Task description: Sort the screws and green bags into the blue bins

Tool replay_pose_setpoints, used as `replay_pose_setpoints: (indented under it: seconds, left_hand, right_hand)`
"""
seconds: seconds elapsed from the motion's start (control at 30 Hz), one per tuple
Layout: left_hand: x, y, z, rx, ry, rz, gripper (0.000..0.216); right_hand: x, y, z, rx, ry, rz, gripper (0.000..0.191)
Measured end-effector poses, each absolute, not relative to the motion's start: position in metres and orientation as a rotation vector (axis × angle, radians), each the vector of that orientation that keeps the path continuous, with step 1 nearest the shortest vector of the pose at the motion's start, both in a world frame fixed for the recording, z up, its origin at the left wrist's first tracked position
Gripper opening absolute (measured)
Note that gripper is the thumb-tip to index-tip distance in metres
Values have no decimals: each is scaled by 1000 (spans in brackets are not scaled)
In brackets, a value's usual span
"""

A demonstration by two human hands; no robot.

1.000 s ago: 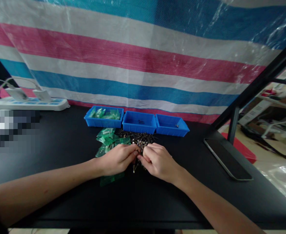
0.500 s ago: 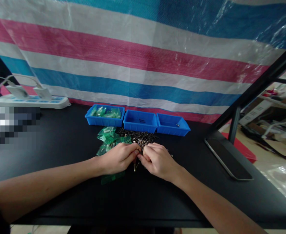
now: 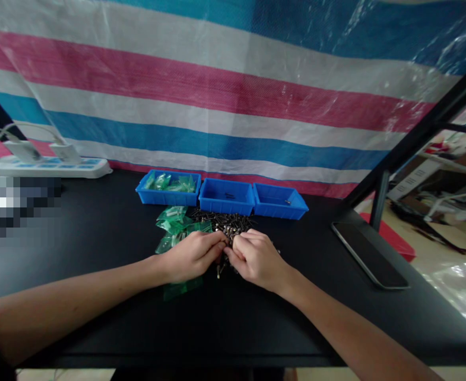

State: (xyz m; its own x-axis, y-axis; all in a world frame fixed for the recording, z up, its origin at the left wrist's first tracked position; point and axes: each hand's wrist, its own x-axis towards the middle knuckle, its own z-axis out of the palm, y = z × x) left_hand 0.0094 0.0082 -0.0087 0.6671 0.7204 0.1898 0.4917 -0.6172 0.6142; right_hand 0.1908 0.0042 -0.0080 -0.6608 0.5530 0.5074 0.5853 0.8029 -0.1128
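Note:
My left hand [image 3: 193,257] and my right hand [image 3: 256,259] meet fingertip to fingertip over a heap of small dark screws [image 3: 227,225] on the black table [image 3: 98,233]. Both hands are closed in a pinch; what they hold is hidden between the fingers. Small green plastic bags [image 3: 173,222] lie just left of the heap, and one more green bag [image 3: 181,288] lies under my left wrist. A single screw [image 3: 218,273] pokes out below the fingers.
Three blue trays stand in a row behind the heap: the left tray [image 3: 168,188] holds green bags, the middle tray [image 3: 227,196] and right tray [image 3: 279,201] hold a few screws. A phone [image 3: 369,255] lies right, a power strip [image 3: 44,166] far left, a striped tarp [image 3: 233,84] behind.
The hands have stayed together over the screws, with only small finger movement. The view has shifted slightly.

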Motion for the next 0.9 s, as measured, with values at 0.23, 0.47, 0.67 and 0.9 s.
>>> replay_pose_setpoints:
  seconds: [0.23,0.47,0.67,0.9]
  left_hand:
    - [10,9,-6,2311,947,586,23]
    - [10,8,-5,2315,956,587,26]
    - [10,8,-5,2362,974,559,29]
    - [10,8,-6,2418,952,542,28]
  right_hand:
    - [195,5,-5,-891,-2409,-21,22]
    - [196,2,0,-861,-2402,26,9]
    - [195,1,2,-825,-2391,32,11]
    - [196,1,2,-770,-2426,45,9]
